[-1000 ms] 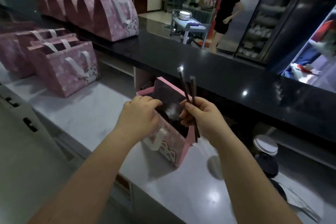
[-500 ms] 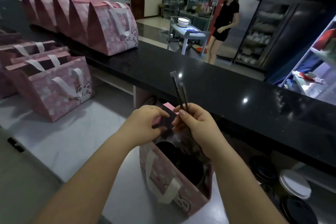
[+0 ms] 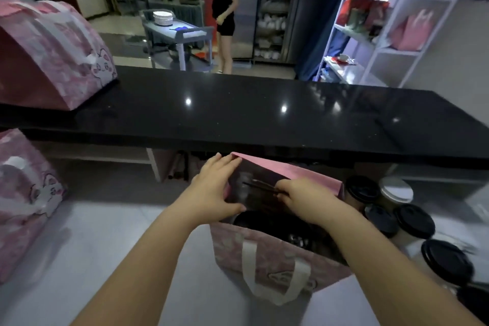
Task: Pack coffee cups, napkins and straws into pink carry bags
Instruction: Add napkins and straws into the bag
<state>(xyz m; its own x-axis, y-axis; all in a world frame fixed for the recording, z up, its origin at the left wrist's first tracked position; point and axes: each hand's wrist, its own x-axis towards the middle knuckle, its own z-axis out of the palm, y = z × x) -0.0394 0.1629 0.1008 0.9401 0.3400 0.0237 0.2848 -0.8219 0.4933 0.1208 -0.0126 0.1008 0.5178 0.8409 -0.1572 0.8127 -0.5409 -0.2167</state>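
The right hand [image 3: 299,200] pinched two dark straws [image 3: 260,186] inside the open pink carry bag [image 3: 267,254], above what seemed to be dark cup lids [image 3: 264,223]. The left hand [image 3: 214,190] gripped the bag's left wall. Lidded coffee cups [image 3: 414,219] crowded just right of the bag, a black counter [image 3: 264,114] overhung its far side, and more pink bags [image 3: 23,198] stood left.
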